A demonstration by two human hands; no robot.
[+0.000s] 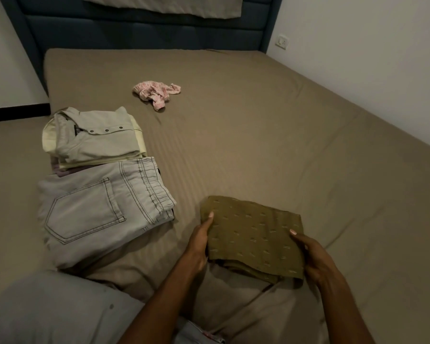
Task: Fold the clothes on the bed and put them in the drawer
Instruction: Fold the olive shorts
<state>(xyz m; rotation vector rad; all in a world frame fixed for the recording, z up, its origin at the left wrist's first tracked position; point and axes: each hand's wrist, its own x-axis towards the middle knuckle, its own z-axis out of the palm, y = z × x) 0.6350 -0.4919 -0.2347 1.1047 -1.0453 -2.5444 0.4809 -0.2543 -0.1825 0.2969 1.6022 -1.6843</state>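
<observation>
The folded olive cloth [253, 238] is held at its two sides, gripped by the left hand [200, 242] and the right hand [315, 259], low over the bed [258, 135]. If it is lifted unevenly, the folds could be shaken loose. Farther off, folded grey jeans [97, 207] and shirts [92, 137] are stacked, and a pink garment [157, 94] is left crumpled.

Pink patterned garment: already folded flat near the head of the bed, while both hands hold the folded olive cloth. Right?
Not quite. The head view shows the pink patterned garment lying crumpled, not folded, near the head of the bed. The rest holds: the left hand and right hand grip the folded olive cloth.
</observation>
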